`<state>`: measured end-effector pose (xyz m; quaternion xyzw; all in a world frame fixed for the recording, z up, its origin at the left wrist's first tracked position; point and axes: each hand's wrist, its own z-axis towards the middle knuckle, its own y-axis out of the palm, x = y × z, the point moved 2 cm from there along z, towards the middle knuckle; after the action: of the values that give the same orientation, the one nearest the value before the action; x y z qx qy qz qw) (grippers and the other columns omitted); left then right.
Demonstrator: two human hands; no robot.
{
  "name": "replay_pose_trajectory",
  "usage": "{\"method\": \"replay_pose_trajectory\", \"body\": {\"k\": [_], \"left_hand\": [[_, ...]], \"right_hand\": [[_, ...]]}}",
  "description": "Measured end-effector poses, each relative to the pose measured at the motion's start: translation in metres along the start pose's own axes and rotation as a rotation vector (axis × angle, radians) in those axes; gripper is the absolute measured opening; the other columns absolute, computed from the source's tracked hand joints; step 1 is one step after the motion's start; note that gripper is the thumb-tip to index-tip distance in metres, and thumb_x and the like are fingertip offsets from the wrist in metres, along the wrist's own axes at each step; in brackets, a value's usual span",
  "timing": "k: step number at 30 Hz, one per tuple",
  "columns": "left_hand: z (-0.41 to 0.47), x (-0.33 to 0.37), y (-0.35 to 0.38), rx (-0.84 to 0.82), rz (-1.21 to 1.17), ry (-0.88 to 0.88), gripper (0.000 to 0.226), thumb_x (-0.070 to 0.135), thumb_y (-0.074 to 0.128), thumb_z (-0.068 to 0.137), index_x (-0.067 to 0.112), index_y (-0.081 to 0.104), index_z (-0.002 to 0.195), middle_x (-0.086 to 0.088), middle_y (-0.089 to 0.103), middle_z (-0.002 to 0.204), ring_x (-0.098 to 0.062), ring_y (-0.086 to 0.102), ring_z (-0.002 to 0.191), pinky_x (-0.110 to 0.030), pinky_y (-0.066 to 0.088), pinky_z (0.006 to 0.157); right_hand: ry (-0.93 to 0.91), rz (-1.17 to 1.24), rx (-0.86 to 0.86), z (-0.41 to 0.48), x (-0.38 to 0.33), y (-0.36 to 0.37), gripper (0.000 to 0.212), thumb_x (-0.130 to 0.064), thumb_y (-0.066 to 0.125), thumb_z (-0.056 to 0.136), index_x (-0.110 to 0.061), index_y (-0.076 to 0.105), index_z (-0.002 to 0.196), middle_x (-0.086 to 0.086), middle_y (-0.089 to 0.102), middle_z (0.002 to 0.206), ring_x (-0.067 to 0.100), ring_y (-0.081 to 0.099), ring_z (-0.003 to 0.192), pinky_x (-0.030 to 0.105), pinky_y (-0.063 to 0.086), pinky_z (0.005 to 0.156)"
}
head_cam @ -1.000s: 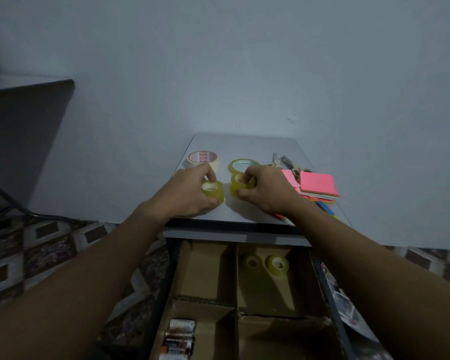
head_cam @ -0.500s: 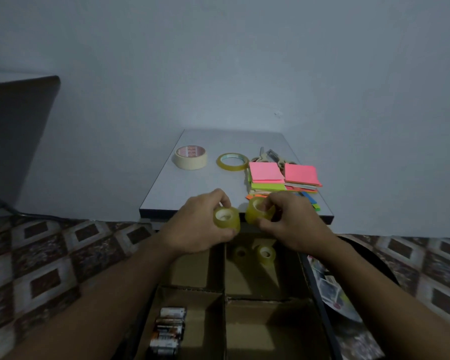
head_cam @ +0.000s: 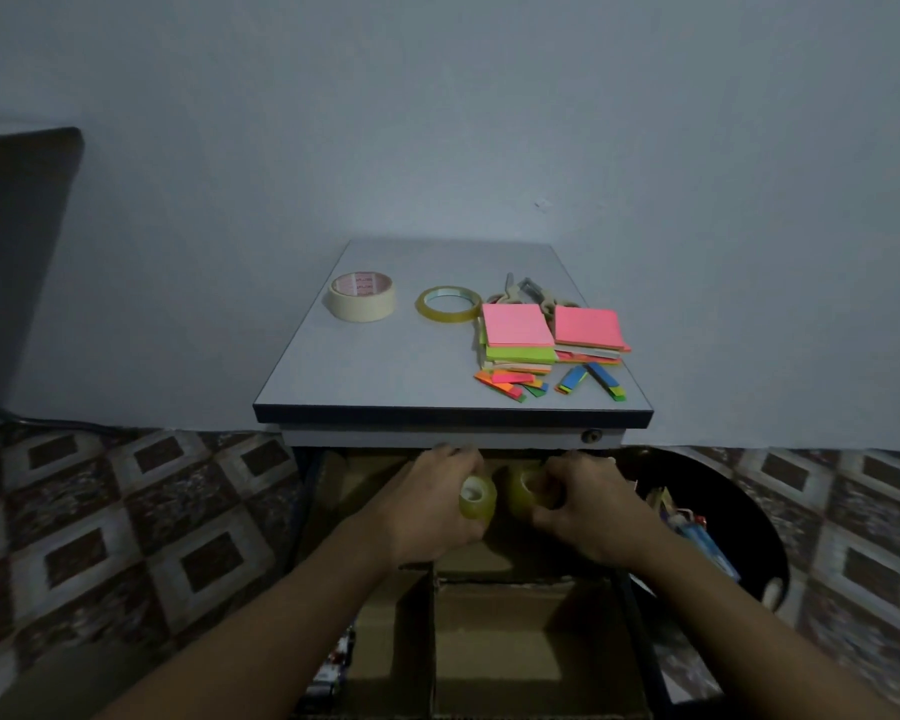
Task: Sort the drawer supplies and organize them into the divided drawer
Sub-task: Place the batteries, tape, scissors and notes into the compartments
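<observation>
My left hand [head_cam: 432,506] grips a small yellowish tape roll [head_cam: 477,501], and my right hand [head_cam: 588,511] grips a second small tape roll [head_cam: 525,492]. Both rolls hang side by side over the far right compartment of the open cardboard-divided drawer [head_cam: 494,641], just below the table's front edge. On the grey table top [head_cam: 385,371] lie a cream masking tape roll [head_cam: 362,296], a thin clear tape ring [head_cam: 448,304], pink and green sticky note pads [head_cam: 518,332], a second pink pad [head_cam: 588,330] and coloured page flags [head_cam: 510,384]. My hands hide the compartment's contents.
Scissors [head_cam: 526,291] lie partly under the note pads at the table's back. Batteries [head_cam: 333,667] show in the near left drawer compartment. A dark round bin [head_cam: 723,517] with clutter stands to the right of the drawer. A lock [head_cam: 591,436] sits on the upper drawer front.
Both hands lifted the two small tape rolls off the table, carried them toward me over the front edge and lowered them to the drawer's far right compartment.
</observation>
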<state>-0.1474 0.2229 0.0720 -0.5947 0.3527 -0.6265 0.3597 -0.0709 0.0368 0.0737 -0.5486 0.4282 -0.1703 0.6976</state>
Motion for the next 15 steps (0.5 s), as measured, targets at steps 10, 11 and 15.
{"method": "replay_pose_trajectory", "body": {"k": [10,11,15], "left_hand": [[0.02,0.0,0.031,-0.098,0.256,-0.053,0.06,0.028,0.071,0.085,0.022,0.045,0.138,-0.005,0.047,0.137,-0.024,0.044,0.129,-0.053,0.017,0.121],[0.021,-0.002,0.033,-0.103,0.277,-0.062,0.062,0.029,0.071,0.084,0.021,0.044,0.139,-0.006,0.047,0.137,-0.025,0.044,0.13,-0.054,0.014,0.121],[0.028,-0.004,0.041,-0.067,0.345,-0.092,0.063,0.025,0.069,0.086,0.017,0.042,0.142,-0.009,0.048,0.138,-0.028,0.042,0.131,-0.053,0.016,0.12]], "right_hand": [[0.036,-0.107,-0.08,0.023,0.006,0.029,0.015,-0.029,0.064,0.093,-0.015,0.067,0.097,0.003,0.066,0.095,0.016,0.066,0.081,0.03,0.059,0.076],[0.052,-0.104,-0.074,0.026,0.007,0.031,0.015,-0.028,0.062,0.094,-0.014,0.068,0.096,0.004,0.066,0.095,0.017,0.066,0.081,0.031,0.059,0.076],[0.087,-0.09,-0.039,0.035,0.013,0.045,0.014,-0.029,0.058,0.096,-0.02,0.068,0.097,0.003,0.065,0.097,0.015,0.063,0.081,0.032,0.058,0.076]]}}
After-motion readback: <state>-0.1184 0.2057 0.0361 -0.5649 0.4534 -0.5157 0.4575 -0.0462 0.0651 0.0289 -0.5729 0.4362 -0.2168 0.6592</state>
